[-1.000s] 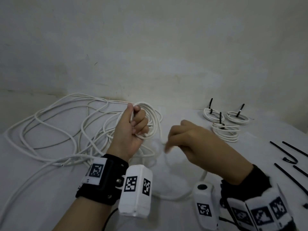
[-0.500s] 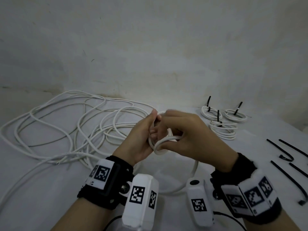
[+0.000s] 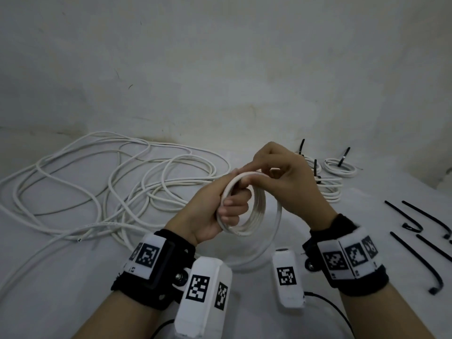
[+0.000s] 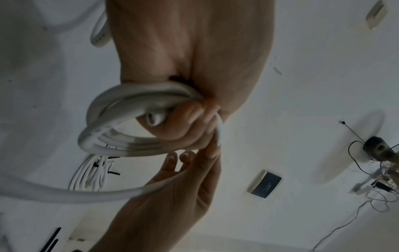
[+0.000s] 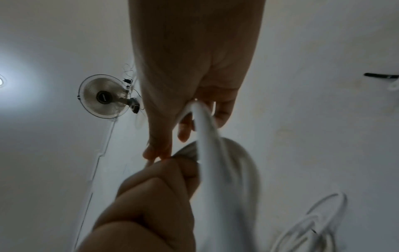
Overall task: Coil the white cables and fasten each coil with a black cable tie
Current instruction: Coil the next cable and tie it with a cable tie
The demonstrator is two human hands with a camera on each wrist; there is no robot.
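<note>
My left hand grips a small coil of white cable, held up above the table with its fingers curled through the loops. My right hand pinches the running strand of the same cable and lays it over the top of the coil. The slack strand hangs from the right hand down to the table. A loose tangle of white cable lies on the table to the left. Several black cable ties lie on the table at the right.
Three finished coils with black ties stand at the back right, partly behind my right hand. A bare wall rises just behind the table. A fan hangs on the wall overhead.
My right hand swung in from the right to meet the left, carrying the strand over the coil. Both hands rose slightly and the coil gained a loop.
</note>
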